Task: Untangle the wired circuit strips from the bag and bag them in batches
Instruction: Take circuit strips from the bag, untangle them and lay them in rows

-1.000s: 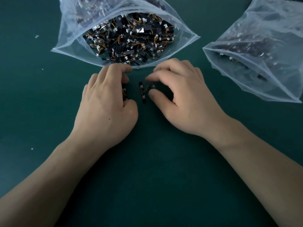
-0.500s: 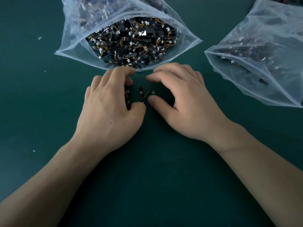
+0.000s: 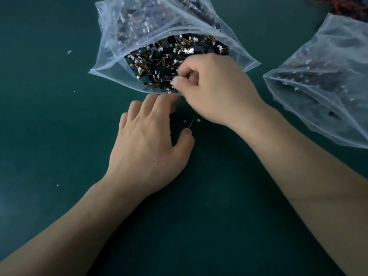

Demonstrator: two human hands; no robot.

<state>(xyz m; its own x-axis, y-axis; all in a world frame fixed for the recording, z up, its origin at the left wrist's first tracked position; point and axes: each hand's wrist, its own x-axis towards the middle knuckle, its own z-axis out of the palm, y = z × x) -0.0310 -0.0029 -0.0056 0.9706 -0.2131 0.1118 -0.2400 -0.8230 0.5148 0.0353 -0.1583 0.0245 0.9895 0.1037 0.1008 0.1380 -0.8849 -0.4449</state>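
Desk [image 3: 49,136], dark green, is carrying everything. One clear bag [image 3: 111,36] is lying at the far middle with its mouth gaping toward the person, and a heap of strips [image 3: 159,56], black with orange wires and white plugs, is filling it. A second bag [image 3: 328,56] is lying well apart on the right, showing more dark pieces through its wall. Red wires [image 3: 342,6] are showing at the far right corner. The right grip [image 3: 215,86] is reaching into the bag's mouth, fingers curling in at the heap; blur is hiding whether it is pinching a strip. The left grip [image 3: 147,140] is resting on the desk just before the bag, fingers and thumb curling round a few loose strips [image 3: 178,124]. A thin wire [image 3: 192,122] is trailing from them to a white plug [image 3: 198,120] near the right wrist. White flecks [image 3: 69,52] are lying scattered at the left.
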